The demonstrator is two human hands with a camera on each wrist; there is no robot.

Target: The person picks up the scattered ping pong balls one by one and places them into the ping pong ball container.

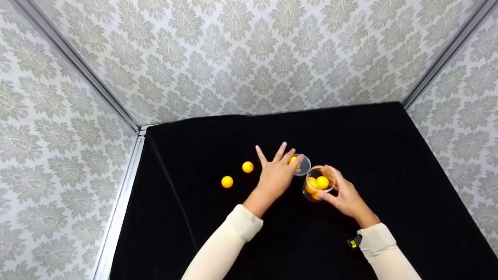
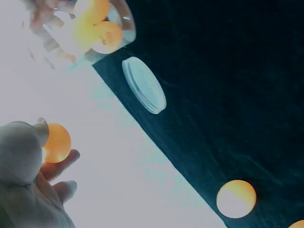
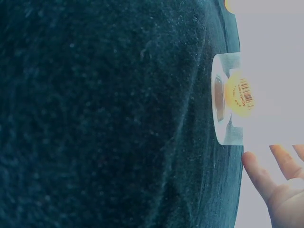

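My left hand (image 1: 275,174) pinches an orange ping-pong ball (image 2: 58,142) between thumb and fingertips, with the other fingers spread. Just beyond it, a round clear lid (image 1: 304,166) lies flat on the black cloth. My right hand (image 1: 346,194) grips a clear plastic jar (image 1: 308,196) by its side, thumb and fingers around it near the rim. The jar's mouth is uncovered, and several orange balls (image 1: 322,182) are inside. A barcode label (image 3: 246,92) shows at the jar in the right wrist view, where glare hides much of the jar.
Two loose orange balls, one nearer the left hand (image 1: 248,167) and one farther left (image 1: 227,181), lie on the black cloth (image 1: 369,144). Patterned walls (image 1: 253,58) stand behind and at both sides, with a metal frame post (image 1: 120,194) along the left edge.
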